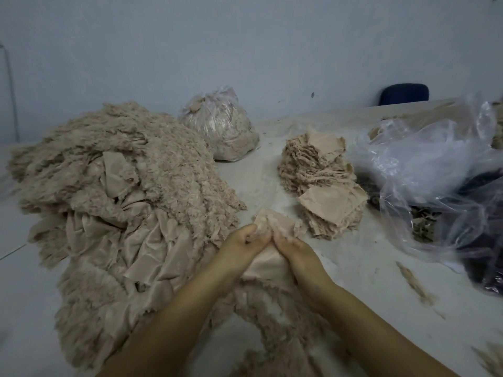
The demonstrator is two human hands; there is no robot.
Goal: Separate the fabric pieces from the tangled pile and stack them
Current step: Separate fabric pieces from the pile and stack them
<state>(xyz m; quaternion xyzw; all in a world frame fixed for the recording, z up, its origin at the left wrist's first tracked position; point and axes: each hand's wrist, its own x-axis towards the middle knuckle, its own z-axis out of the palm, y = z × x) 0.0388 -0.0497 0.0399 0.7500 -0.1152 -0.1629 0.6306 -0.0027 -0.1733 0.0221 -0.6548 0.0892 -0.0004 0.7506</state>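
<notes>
Between tangled pile (114, 202) and stack (324, 183) on the bench (353, 268), left hand (242, 243) and right hand (296, 254) both grip one beige fabric piece (275, 221); fingertips hidden in fuzz.

Single head-worn wide-angle view, forward and down, close over hands (272, 248) and table (353, 268).

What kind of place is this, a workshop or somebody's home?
Most likely a small textile or garment workroom. A big tangled pile of beige fabric scraps covers the table, a sorted stack sits beside it, and a stuffed plastic bag waits behind. Both hands grip one fabric piece.
</notes>
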